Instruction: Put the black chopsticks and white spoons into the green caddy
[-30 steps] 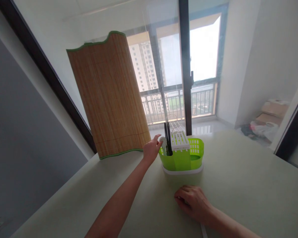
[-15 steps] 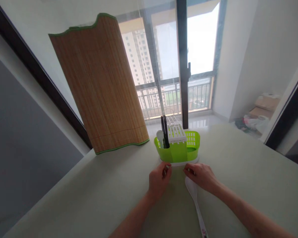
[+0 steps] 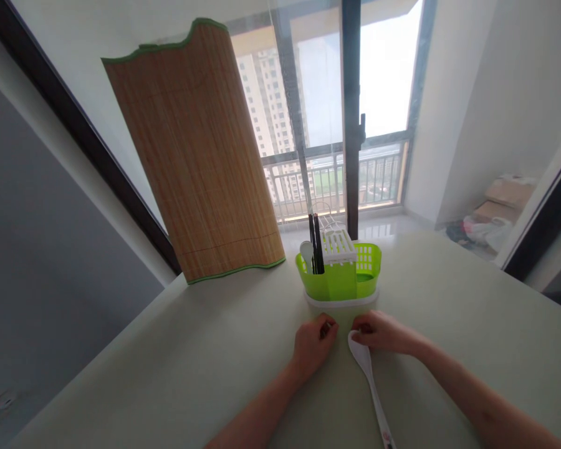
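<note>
A long white spoon (image 3: pixel 369 371) lies on the table, its bowl end pointing away from me. My right hand (image 3: pixel 384 332) is at that end, fingers curled and fingertips pinched over the edge of the bowl. To the left of it, my left hand (image 3: pixel 313 344) rests on the tabletop with fingers curled toward the thumb and nothing visible in them. Just beyond both hands stands a green utensil basket (image 3: pixel 341 284) on a white base tray (image 3: pixel 350 303). It holds black chopsticks (image 3: pixel 316 244), a pale spoon (image 3: pixel 306 251) and a white slotted rack (image 3: pixel 337 246).
A tan bamboo mat (image 3: pixel 194 156) with green edging stands upright at the table's left back, against the glass. Behind the basket is a dark-framed window (image 3: pixel 350 125). Cardboard boxes and bags (image 3: pixel 495 212) lie on the floor at right. The pale table (image 3: pixel 215 349) stretches around my hands.
Both hands have drawn back slightly from the basket's tray toward me. The right fingers now overlap the spoon's bowl end. The view has shifted a little.
</note>
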Demonstrator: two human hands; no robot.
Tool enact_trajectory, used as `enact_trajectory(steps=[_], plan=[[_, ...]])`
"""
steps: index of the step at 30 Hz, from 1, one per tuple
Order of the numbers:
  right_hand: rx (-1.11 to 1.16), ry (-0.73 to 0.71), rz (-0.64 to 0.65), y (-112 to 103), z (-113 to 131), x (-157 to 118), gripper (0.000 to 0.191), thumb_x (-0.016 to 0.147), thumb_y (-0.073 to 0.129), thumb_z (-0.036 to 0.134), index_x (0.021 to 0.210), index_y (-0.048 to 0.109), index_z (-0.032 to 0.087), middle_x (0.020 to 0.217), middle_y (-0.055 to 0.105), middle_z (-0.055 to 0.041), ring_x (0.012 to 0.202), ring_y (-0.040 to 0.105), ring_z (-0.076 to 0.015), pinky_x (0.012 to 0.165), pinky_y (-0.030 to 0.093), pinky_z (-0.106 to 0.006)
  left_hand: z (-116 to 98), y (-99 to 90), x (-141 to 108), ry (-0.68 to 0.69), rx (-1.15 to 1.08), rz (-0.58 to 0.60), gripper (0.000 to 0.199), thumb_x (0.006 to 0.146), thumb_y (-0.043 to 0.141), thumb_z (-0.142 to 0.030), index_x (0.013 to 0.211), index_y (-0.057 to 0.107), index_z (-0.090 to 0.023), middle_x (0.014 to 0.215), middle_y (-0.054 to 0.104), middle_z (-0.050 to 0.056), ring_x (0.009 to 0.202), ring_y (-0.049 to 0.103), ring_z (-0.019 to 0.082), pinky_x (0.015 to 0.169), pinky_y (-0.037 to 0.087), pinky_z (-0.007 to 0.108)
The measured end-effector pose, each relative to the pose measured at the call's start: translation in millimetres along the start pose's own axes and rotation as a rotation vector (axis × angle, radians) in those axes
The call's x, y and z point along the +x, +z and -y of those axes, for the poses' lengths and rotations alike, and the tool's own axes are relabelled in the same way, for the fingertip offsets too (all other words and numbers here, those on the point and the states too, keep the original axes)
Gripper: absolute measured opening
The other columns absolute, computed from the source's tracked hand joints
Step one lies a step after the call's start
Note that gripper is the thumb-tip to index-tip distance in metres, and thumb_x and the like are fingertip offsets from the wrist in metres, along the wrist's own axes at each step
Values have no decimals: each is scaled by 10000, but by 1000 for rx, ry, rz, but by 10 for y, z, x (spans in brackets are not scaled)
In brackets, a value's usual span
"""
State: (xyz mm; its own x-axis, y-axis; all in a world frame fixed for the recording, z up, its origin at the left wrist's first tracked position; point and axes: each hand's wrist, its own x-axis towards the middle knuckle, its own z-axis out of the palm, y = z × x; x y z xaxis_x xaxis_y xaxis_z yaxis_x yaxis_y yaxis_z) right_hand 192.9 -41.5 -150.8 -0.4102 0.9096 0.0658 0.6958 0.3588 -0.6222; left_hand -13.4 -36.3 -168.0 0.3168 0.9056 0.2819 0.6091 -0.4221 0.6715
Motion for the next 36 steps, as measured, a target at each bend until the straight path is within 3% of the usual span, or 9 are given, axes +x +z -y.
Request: enact_trajectory(steps=[3, 6, 12, 16, 23, 27, 30, 36], plan=[[30, -42, -36, 20, 42, 17, 131, 762, 594, 249, 667, 659, 186, 500, 575, 45, 460, 486, -98, 431, 294, -193, 8, -11, 7, -2, -34, -22, 217, 868, 490, -328, 798, 637, -184, 589, 556, -17, 533, 475, 111, 515, 326, 233], [32, -67, -151, 9, 130, 30, 193, 822, 549, 311, 747, 670, 180, 540, 560, 35, 499, 462, -102, 470, 312, -208, -19, -32, 10, 17, -104, -64, 223, 873, 479, -336, 781, 620, -189, 572, 516, -24, 517, 450, 112, 500, 324, 241], [-24, -270, -643, -125, 344, -85, 218, 924, 494, 339, 936, 648, 185, 706, 623, -18, 607, 532, -124, 590, 415, -238, -94, -65, -26, 95, -225, -185, 241, 895, 439, -361, 824, 603, -199, 565, 499, -11, 489, 445, 132, 464, 333, 272], [-156, -459, -797, -211, 422, -177, 147, 913, 529, 247, 1005, 634, 201, 774, 661, -32, 682, 589, -135, 657, 458, -252, -86, -77, -67, 115, -221, -177, 242, 901, 436, -369, 884, 605, -197, 555, 476, -11, 481, 429, 130, 462, 334, 273], [-320, -635, -834, -210, 552, -239, 259, 876, 578, 174, 1131, 601, 208, 774, 666, -25, 692, 590, -136, 674, 452, -268, -113, -85, -130, 230, -243, -168, 225, 856, 515, -328, 1026, 580, -195, 605, 546, -12, 486, 446, 114, 475, 383, 254], [-365, -713, -800, -192, 654, -262, 346, 869, 579, 140, 1209, 561, 202, 712, 639, -11, 631, 550, -130, 624, 425, -269, -210, -146, -184, 326, -216, -261, 189, 861, 488, -258, 1013, 582, -195, 597, 556, -18, 490, 470, 105, 497, 412, 236], [-366, -729, -785, -185, 683, -270, 397, 866, 582, 129, 1253, 531, 201, 710, 632, -7, 622, 540, -129, 611, 415, -269, -295, -203, -228, 414, -169, -345, 177, 844, 492, -199, 1000, 575, -209, 597, 563, -26, 496, 482, 100, 515, 430, 229], [-292, -718, -755, -160, 676, -253, 401, 870, 568, 120, 1259, 527, 208, 716, 619, -15, 627, 521, -135, 596, 408, -276, -394, -283, -216, 514, -45, -405, 204, 793, 560, -157, 984, 539, -225, 600, 588, -46, 481, 494, 80, 520, 436, 206]])
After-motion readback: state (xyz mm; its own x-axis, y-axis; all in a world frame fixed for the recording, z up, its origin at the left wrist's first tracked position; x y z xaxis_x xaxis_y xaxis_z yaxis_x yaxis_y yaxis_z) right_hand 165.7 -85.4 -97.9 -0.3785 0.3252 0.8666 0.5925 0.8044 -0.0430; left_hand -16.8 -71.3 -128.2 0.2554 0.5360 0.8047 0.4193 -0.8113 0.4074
